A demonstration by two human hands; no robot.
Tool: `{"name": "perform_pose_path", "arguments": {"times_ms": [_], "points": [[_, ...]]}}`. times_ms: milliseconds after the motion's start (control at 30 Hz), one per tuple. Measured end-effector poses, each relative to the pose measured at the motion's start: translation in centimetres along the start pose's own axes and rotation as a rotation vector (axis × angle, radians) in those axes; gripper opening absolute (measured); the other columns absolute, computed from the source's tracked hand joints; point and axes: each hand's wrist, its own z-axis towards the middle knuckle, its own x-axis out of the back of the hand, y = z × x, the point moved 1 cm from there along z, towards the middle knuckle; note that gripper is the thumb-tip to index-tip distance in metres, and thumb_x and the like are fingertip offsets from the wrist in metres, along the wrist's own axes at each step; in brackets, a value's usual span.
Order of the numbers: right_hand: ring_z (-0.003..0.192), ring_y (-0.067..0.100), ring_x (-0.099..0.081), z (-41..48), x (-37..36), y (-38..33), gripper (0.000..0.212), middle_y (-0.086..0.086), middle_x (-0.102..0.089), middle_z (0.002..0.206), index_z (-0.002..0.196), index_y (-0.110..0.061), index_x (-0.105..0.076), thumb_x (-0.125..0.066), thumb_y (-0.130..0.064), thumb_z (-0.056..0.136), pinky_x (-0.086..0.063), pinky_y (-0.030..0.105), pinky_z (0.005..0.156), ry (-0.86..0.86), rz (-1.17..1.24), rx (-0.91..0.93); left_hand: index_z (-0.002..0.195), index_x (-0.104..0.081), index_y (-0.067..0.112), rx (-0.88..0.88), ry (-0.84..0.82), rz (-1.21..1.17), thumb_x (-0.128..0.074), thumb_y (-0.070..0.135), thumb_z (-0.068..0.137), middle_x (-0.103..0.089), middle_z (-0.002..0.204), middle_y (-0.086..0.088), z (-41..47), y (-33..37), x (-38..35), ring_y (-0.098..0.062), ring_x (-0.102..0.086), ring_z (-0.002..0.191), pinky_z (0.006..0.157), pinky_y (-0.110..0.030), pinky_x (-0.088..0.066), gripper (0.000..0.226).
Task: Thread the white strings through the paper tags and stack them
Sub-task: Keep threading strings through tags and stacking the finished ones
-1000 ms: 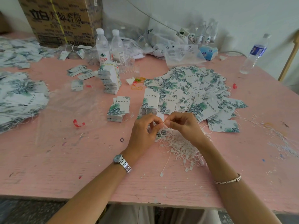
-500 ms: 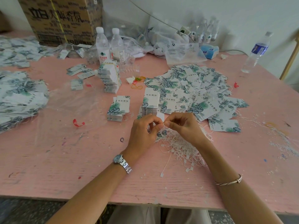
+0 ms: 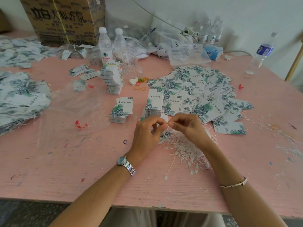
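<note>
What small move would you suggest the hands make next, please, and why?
Probably pull the string on through the tag. The left hand pinches the tag and the right hand pinches the string at its edge, fingertips almost meeting above the string pile, so threading looks unfinished.

Pink table (image 3: 65, 161), green-leaf-patterned white tags (image 3: 196, 89)

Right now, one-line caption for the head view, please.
Left hand holds a paper tag while right hand pinches a white string at it, above the string pile.
</note>
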Motion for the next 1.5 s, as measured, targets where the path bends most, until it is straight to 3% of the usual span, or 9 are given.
{"name": "perform_pose_path", "arguments": {"times_ms": [200,433,633,767,933,1033,1167,1367,1500], "points": [[0.063,0.005,-0.053,0.0,0.2,0.0,0.007,-0.007,-0.064,0.069,0.087,-0.008,-0.071,-0.069,-0.014,0.091,-0.043,0.013,0.064,0.029,0.188,-0.071,0.100,-0.076,0.016,-0.013,0.083,0.056,-0.066,0.030,0.095,-0.073,0.097,0.005,0.4,0.6,0.1,-0.018,-0.064,0.088,0.082,-0.049,-0.049,0.018],[0.075,0.019,-0.052,0.0,0.9,-0.1,0.006,0.005,-0.068,0.078,0.087,-0.015,-0.071,-0.066,-0.016,0.090,-0.042,0.026,0.074,0.070,0.439,-0.088,0.113,-0.072,0.023,0.116,0.077,0.079,-0.034,0.039,0.101,-0.072,0.102,0.017,0.3,0.9,0.8,-0.015,-0.064,0.099,0.097,-0.049,-0.039,0.043],[0.069,0.014,-0.055,0.1,1.1,-0.7,0.020,0.004,-0.068,0.075,0.077,-0.016,-0.071,-0.058,-0.006,0.090,-0.047,0.022,0.073,0.117,0.606,-0.090,0.122,-0.068,0.021,0.268,-0.115,-0.209,-0.042,0.029,0.096,-0.071,0.094,-0.003,0.3,0.8,0.5,-0.013,-0.064,0.074,0.060,-0.043,-0.054,0.038],[0.068,0.012,-0.055,0.2,1.6,-0.5,0.016,0.003,-0.067,0.076,0.080,-0.012,-0.067,-0.056,-0.008,0.092,-0.049,0.020,0.070,0.195,0.712,-0.100,0.111,-0.066,0.042,0.401,-0.197,-0.358,-0.053,0.031,0.087,-0.071,0.103,0.008,0.3,0.7,0.7,-0.008,-0.066,0.098,0.082,-0.027,-0.051,0.029],[0.068,0.010,-0.055,0.5,2.6,0.3,0.018,0.001,-0.067,0.078,0.081,-0.014,-0.066,-0.057,-0.008,0.094,-0.049,0.018,0.065,0.282,0.786,-0.099,0.111,-0.069,0.031,0.385,-0.197,-0.449,-0.069,0.014,0.091,-0.076,0.098,-0.002,0.4,0.8,0.8,-0.016,-0.069,0.092,0.081,-0.030,-0.055,0.026],[0.067,0.009,-0.055,0.6,2.8,0.6,0.014,0.001,-0.066,0.079,0.082,-0.015,-0.067,-0.060,-0.011,0.093,-0.049,0.017,0.064,0.336,0.789,-0.106,0.109,-0.070,0.025,0.394,-0.199,-0.436,-0.070,0.008,0.092,-0.074,0.102,-0.014,0.5,0.9,0.7,-0.031,-0.068,0.095,0.088,-0.048,-0.053,0.023],[0.068,0.008,-0.054,0.5,2.7,0.7,0.009,0.000,-0.066,0.080,0.088,-0.013,-0.069,-0.062,-0.011,0.092,-0.048,0.017,0.064,0.405,0.741,-0.130,0.105,-0.071,0.016,0.406,-0.215,-0.477,-0.071,0.008,0.091,-0.074,0.097,-0.010,0.4,0.9,0.6,-0.024,-0.068,0.089,0.087,-0.051,-0.053,0.016],[0.067,0.012,-0.045,0.5,2.1,0.9,0.012,0.003,-0.066,0.079,0.097,-0.005,-0.067,-0.065,-0.010,0.087,-0.042,0.020,0.065,0.403,0.555,-0.160,0.101,-0.069,0.011,0.451,-0.080,-0.663,-0.073,0.020,0.085,-0.075,0.101,-0.010,0.5,0.6,0.6,-0.019,-0.070,0.093,0.084,-0.030,-0.056,0.019],[0.066,0.007,-0.050,0.2,1.6,0.9,0.011,-0.003,-0.065,0.078,0.101,-0.011,-0.072,-0.067,-0.009,0.091,-0.042,0.019,0.066,0.360,0.263,-0.110,0.096,-0.067,0.013,0.438,0.033,-0.716,-0.072,0.015,0.087,-0.075,0.086,0.006,0.7,0.4,0.6,-0.003,-0.068,0.081,0.070,-0.014,-0.052,0.010]]}}
